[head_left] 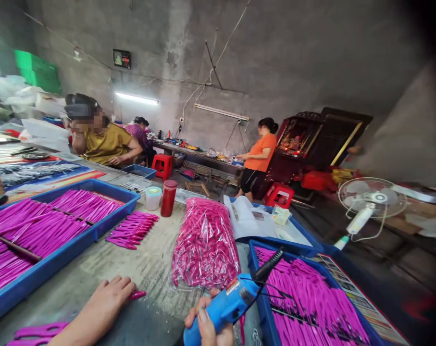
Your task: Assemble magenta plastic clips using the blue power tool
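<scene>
My left hand rests palm down on the worktable, fingers bent over a slim pink piece that looks like tweezers; only one end shows. In my right hand is a blue heat gun, its black cord end up to the right and its lower end out of frame. Just beyond it stands a clear bag packed with similar pink pieces. A small row of glossy pink pieces lies left of the bag. More pink pieces are near my left forearm.
Blue trays of pink pieces flank me, one left and one right. A red canister and a lidded tub stand behind. A co-worker in a yellow top sits left; another in orange stands farther off. A fan is at right.
</scene>
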Demonstrator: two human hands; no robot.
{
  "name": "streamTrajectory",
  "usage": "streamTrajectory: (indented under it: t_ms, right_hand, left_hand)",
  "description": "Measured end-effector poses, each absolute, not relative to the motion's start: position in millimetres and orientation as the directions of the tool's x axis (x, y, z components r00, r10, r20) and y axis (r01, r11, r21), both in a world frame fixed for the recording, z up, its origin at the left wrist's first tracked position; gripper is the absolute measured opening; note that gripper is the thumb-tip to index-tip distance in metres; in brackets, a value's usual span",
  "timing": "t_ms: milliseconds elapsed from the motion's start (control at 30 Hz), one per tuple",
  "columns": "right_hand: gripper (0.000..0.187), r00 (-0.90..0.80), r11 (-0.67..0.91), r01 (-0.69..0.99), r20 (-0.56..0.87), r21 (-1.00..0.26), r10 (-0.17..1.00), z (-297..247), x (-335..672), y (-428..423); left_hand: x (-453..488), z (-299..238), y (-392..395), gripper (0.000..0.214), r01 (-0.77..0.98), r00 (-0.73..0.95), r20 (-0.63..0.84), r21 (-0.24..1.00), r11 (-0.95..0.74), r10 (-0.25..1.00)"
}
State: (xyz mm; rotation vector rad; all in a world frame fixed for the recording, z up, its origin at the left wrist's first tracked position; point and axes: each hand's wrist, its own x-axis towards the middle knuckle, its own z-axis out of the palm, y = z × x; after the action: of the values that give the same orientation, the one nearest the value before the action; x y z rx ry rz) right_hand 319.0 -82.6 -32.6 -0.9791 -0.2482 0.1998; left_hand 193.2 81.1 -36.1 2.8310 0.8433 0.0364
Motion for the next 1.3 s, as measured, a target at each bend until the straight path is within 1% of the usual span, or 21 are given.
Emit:
streamTrajectory:
  t_ms: [67, 167, 267, 333, 433, 533, 633, 733, 933, 1033, 1133, 1300]
  right_hand:
    - [0.051, 0.960, 0.557, -0.050, 0.113, -0.829, 0.256, -30.6, 317.6, -81.7]
    - [0.053, 0.969, 0.580, -0.054, 0.097, -0.813, 0.226, -27.2, 315.7, -79.5]
    - [0.058, 0.971, 0.585, -0.075, 0.074, -0.807, 0.226, -25.0, 314.9, -77.5]
    - [0.060, 0.972, 0.583, -0.086, 0.059, -0.808, 0.226, -24.4, 315.1, -76.8]
    - [0.061, 0.975, 0.582, -0.080, 0.058, -0.809, 0.215, -23.7, 315.5, -76.6]
    - [0.059, 0.974, 0.568, -0.061, 0.075, -0.821, 0.213, -22.6, 315.6, -76.9]
    - [0.054, 0.969, 0.567, -0.064, 0.084, -0.821, 0.231, -20.8, 315.0, -78.2]
    - [0.049, 0.968, 0.568, -0.075, 0.077, -0.820, 0.239, -18.5, 314.4, -81.4]
    - [0.047, 0.955, 0.538, -0.123, 0.048, -0.834, 0.293, -15.8, 315.2, -88.1]
    - [0.044, 0.955, 0.535, -0.105, 0.065, -0.838, 0.289, -15.5, 315.4, -89.5]
    - [0.041, 0.953, 0.521, -0.063, 0.103, -0.851, 0.284, -17.7, 317.6, -90.9]
    - [0.042, 0.929, 0.483, -0.028, 0.156, -0.875, 0.336, -24.2, 325.2, -93.3]
  left_hand:
    - [191.7, -38.0, 82.9, 0.026, 0.546, 0.831, -0.026, 0.219, -0.808, 0.555]
    - [191.2, -38.6, 82.4, 0.027, 0.557, 0.824, -0.023, 0.221, -0.801, 0.567]
    - [192.1, -38.3, 78.7, 0.025, 0.558, 0.821, -0.004, 0.221, -0.800, 0.571]
    - [193.6, -38.2, 75.3, 0.029, 0.555, 0.819, 0.014, 0.233, -0.798, 0.574]
    - [197.7, -38.1, 70.1, 0.035, 0.536, 0.827, 0.030, 0.259, -0.804, 0.561]
    - [203.2, -37.2, 66.0, 0.035, 0.492, 0.852, 0.042, 0.275, -0.826, 0.522]
    - [207.7, -35.0, 62.6, 0.035, 0.453, 0.871, 0.072, 0.265, -0.851, 0.486]
    - [209.0, -31.2, 59.7, 0.033, 0.439, 0.874, 0.107, 0.248, -0.864, 0.474]
    - [205.5, -27.0, 59.0, 0.032, 0.474, 0.852, 0.127, 0.226, -0.851, 0.508]
    - [206.4, -29.6, 59.2, 0.030, 0.483, 0.848, 0.125, 0.223, -0.847, 0.516]
    - [210.9, -32.1, 56.8, 0.026, 0.444, 0.873, 0.123, 0.199, -0.874, 0.472]
    - [221.1, -30.6, 47.5, 0.020, 0.373, 0.915, 0.098, 0.167, -0.913, 0.392]
